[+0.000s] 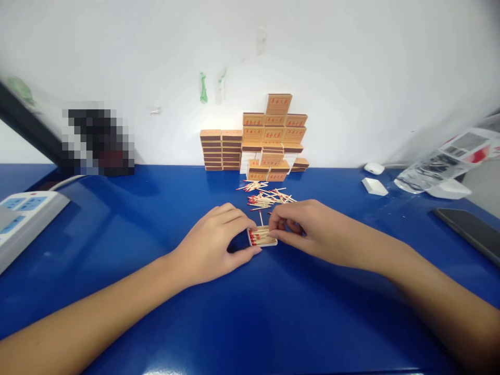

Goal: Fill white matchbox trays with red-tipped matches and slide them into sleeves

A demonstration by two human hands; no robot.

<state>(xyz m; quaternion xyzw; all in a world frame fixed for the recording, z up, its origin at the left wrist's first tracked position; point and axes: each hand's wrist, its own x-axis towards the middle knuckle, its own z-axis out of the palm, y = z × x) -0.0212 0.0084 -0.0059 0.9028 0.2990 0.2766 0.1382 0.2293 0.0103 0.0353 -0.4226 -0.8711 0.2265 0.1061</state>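
A small white matchbox tray (269,243) with red-tipped matches (259,235) in it lies on the blue table. My left hand (219,242) grips the tray's left end between thumb and fingers. At the tray's right end, my right hand (302,226) has its thumb and index finger pinched together over the matches; whatever is between the fingertips is too small to make out. Loose matches (269,198) are scattered just behind the tray, and one match (261,217) lies right at its back edge.
Stacked matchboxes (273,134) stand against the wall, beside a lower stack (221,151). On the left is a power strip (31,219). To the right are a plastic bottle (437,164), white earbuds case (374,168), white block (375,186) and phone (469,229).
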